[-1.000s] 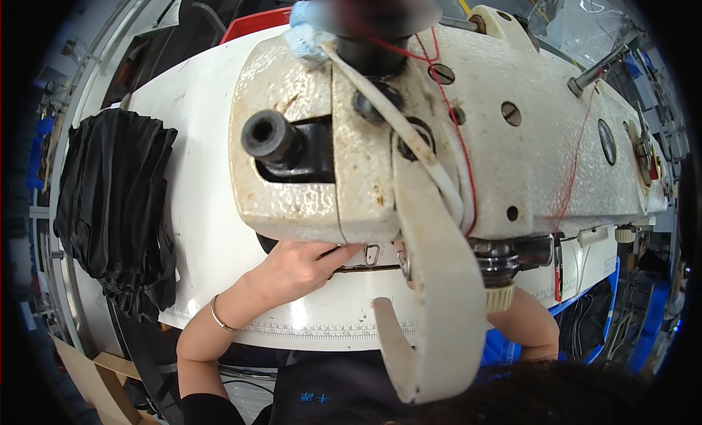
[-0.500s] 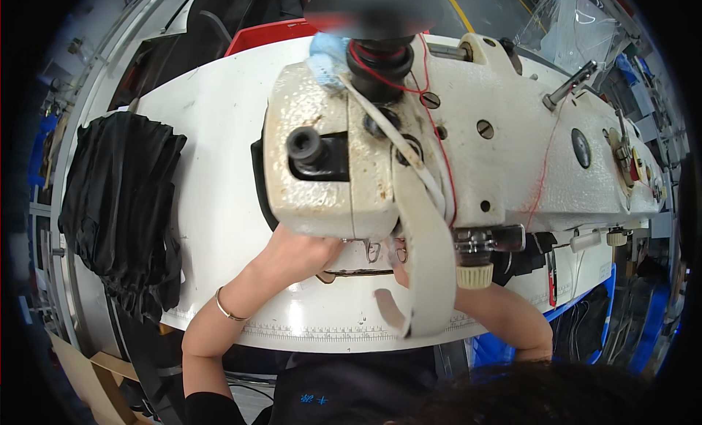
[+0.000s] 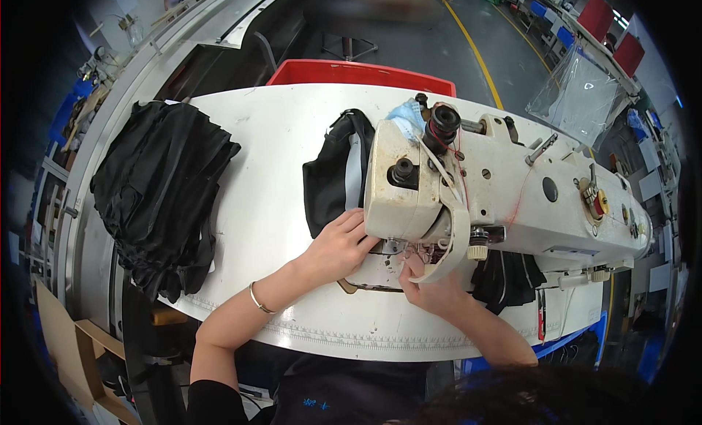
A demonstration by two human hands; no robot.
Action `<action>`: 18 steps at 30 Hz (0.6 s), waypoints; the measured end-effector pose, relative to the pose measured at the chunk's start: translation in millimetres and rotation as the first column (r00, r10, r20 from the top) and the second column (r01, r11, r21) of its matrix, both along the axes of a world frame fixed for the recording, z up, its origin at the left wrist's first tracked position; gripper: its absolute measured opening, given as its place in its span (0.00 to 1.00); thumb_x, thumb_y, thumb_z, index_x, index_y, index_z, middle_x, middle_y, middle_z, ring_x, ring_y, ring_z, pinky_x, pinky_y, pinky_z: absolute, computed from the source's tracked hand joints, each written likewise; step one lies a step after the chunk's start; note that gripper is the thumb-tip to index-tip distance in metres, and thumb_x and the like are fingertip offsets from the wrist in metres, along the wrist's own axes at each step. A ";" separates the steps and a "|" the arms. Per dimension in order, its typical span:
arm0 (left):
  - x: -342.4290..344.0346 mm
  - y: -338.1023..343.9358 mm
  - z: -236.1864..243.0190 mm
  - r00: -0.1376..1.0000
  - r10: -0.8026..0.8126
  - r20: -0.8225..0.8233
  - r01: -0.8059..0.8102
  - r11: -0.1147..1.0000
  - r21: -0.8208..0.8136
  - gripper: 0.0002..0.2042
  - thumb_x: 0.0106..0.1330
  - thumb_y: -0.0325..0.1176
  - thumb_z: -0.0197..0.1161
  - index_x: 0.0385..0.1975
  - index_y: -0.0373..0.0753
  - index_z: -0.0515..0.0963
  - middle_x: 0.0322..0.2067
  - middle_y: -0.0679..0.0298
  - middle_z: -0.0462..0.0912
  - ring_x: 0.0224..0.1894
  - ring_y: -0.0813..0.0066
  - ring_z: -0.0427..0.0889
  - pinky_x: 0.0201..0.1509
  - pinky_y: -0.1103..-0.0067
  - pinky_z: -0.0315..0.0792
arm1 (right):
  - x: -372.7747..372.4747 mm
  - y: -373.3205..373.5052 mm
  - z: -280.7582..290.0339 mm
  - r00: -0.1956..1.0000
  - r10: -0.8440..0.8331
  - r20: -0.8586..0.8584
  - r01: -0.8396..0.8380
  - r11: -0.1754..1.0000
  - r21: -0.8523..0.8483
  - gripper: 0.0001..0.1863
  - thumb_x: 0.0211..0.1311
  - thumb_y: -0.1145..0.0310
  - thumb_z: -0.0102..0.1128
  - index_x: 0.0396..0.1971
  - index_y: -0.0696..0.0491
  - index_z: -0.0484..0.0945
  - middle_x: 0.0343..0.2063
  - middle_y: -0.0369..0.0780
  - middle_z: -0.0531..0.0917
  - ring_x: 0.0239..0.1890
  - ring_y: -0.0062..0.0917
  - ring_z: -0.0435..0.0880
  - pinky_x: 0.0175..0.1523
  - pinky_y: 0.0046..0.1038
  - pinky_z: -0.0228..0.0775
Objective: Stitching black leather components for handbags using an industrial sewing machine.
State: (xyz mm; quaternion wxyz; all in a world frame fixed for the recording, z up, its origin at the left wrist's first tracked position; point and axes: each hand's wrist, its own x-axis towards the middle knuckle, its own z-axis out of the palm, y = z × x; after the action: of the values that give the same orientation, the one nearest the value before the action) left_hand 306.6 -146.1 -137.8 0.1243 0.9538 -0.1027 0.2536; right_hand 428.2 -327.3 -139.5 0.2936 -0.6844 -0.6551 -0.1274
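Observation:
A cream sewing machine [image 3: 504, 183] stands on a white table, its head over both my hands. My left hand [image 3: 338, 248] is left of the needle area, fingers bent and pressed together at the near end of a black fabric piece [image 3: 325, 183] with a grey strip. That piece lies flat beside the machine head, partly hidden by it. My right hand [image 3: 436, 290] is right of the needle area, thumb and forefinger closed near the presser foot. A cream curved lever [image 3: 459, 238] partly covers its fingers, and whatever they hold cannot be made out.
A tall heap of black fabric pieces [image 3: 164, 191] lies at the left. More black pieces [image 3: 506, 279] and a red-handled tool [image 3: 542, 315] lie right of my right hand. A red bin [image 3: 358, 72] stands behind the table [image 3: 256, 147]. Red thread runs along the machine.
The view has drawn back from the machine, so the black fabric piece and my right hand show more fully. Both hands stay around the needle area.

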 end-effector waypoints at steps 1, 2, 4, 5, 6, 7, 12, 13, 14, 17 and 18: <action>-0.1 -0.1 0.5 1.000 0.008 0.022 -0.008 1.000 0.009 0.15 0.42 0.23 0.58 0.33 0.30 0.76 0.38 0.56 0.75 0.47 0.58 0.73 0.57 0.67 0.68 | -0.5 0.6 -0.2 0.999 0.036 0.040 -0.038 0.997 0.060 0.03 0.43 0.75 0.57 0.16 0.56 0.74 0.20 0.41 0.78 0.21 0.33 0.77 0.22 0.34 0.69; 0.5 -0.5 0.7 1.000 0.009 0.000 -0.009 1.000 -0.004 0.15 0.42 0.23 0.58 0.33 0.30 0.76 0.38 0.56 0.75 0.47 0.58 0.73 0.57 0.68 0.68 | -0.3 0.8 -0.3 1.000 0.001 0.012 -0.001 1.000 0.012 0.03 0.42 0.76 0.58 0.21 0.54 0.76 0.22 0.40 0.78 0.23 0.33 0.77 0.29 0.34 0.69; 1.2 -1.3 0.4 1.000 0.010 -0.016 -0.010 1.000 -0.004 0.14 0.42 0.23 0.58 0.33 0.31 0.75 0.38 0.56 0.75 0.47 0.58 0.73 0.56 0.69 0.68 | 0.4 0.2 -1.0 0.999 -0.032 0.003 0.032 0.999 -0.028 0.08 0.41 0.76 0.59 0.26 0.52 0.78 0.24 0.40 0.79 0.26 0.32 0.78 0.35 0.34 0.70; 1.6 -1.6 0.0 1.000 0.010 0.015 -0.010 1.000 -0.003 0.14 0.42 0.23 0.58 0.33 0.31 0.75 0.38 0.56 0.75 0.47 0.58 0.73 0.56 0.69 0.68 | 0.6 -0.4 -1.4 0.999 -0.015 0.031 0.013 0.999 0.050 0.04 0.43 0.76 0.59 0.22 0.55 0.77 0.19 0.40 0.77 0.20 0.32 0.76 0.27 0.33 0.68; 1.7 -1.9 -0.2 1.000 0.014 0.006 -0.014 1.000 -0.002 0.14 0.41 0.24 0.59 0.32 0.31 0.75 0.38 0.57 0.75 0.46 0.59 0.73 0.56 0.69 0.68 | 1.1 -0.7 -1.9 0.999 -0.020 0.035 0.016 0.995 0.098 0.02 0.44 0.75 0.58 0.19 0.58 0.76 0.14 0.40 0.75 0.14 0.31 0.74 0.18 0.31 0.66; 2.1 -1.7 -0.2 1.000 0.016 -0.004 -0.016 1.000 0.007 0.14 0.41 0.24 0.59 0.32 0.31 0.74 0.37 0.57 0.75 0.46 0.59 0.73 0.55 0.69 0.69 | 3.0 -1.0 -2.1 0.997 0.002 0.073 -0.012 0.990 0.139 0.02 0.44 0.75 0.58 0.19 0.58 0.76 0.14 0.40 0.75 0.14 0.31 0.74 0.18 0.31 0.66; 2.4 -0.8 0.1 1.000 0.001 0.024 -0.003 0.999 0.047 0.14 0.41 0.24 0.59 0.32 0.31 0.75 0.36 0.58 0.75 0.44 0.61 0.73 0.53 0.71 0.69 | 0.2 2.5 -7.6 0.999 0.022 0.027 -0.026 0.988 0.154 0.04 0.44 0.75 0.59 0.23 0.58 0.78 0.16 0.40 0.76 0.16 0.31 0.75 0.19 0.32 0.65; 2.5 -1.0 -0.5 0.999 0.006 0.042 -0.008 0.999 0.048 0.14 0.41 0.24 0.59 0.32 0.31 0.75 0.36 0.58 0.75 0.44 0.61 0.73 0.53 0.71 0.69 | 0.2 1.4 -9.4 0.999 0.030 0.027 -0.034 0.991 0.130 0.04 0.44 0.75 0.59 0.23 0.58 0.78 0.16 0.40 0.76 0.16 0.31 0.75 0.19 0.32 0.65; 3.0 -1.2 -1.1 0.999 0.005 0.053 -0.008 0.999 0.041 0.14 0.41 0.24 0.59 0.32 0.31 0.75 0.36 0.58 0.75 0.44 0.61 0.73 0.53 0.72 0.69 | 1.0 0.8 -10.3 0.999 0.054 0.004 -0.054 0.989 0.138 0.05 0.44 0.76 0.60 0.25 0.58 0.77 0.18 0.40 0.77 0.18 0.31 0.75 0.20 0.31 0.66; 3.2 -1.1 -1.5 0.997 0.009 0.081 -0.013 0.999 0.045 0.15 0.41 0.24 0.59 0.33 0.31 0.75 0.35 0.59 0.76 0.44 0.62 0.73 0.53 0.73 0.69 | 1.2 -1.5 -8.6 0.997 0.073 -0.021 -0.070 0.990 0.126 0.07 0.44 0.76 0.60 0.27 0.56 0.76 0.21 0.39 0.78 0.21 0.30 0.77 0.22 0.31 0.67; 3.0 -1.5 -1.4 0.997 0.009 0.077 -0.012 0.999 0.040 0.15 0.41 0.24 0.59 0.33 0.31 0.75 0.35 0.59 0.76 0.44 0.62 0.73 0.53 0.73 0.69 | 0.6 -2.8 -7.6 0.998 0.062 -0.034 -0.058 0.994 0.096 0.08 0.44 0.77 0.60 0.28 0.56 0.75 0.23 0.38 0.78 0.23 0.30 0.77 0.23 0.31 0.68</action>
State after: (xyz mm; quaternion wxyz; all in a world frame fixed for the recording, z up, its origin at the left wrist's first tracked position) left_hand 309.5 -147.6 -139.3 0.0998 0.9461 -0.1073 0.2887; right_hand 428.7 -330.1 -147.1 0.3418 -0.6519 -0.6629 -0.1369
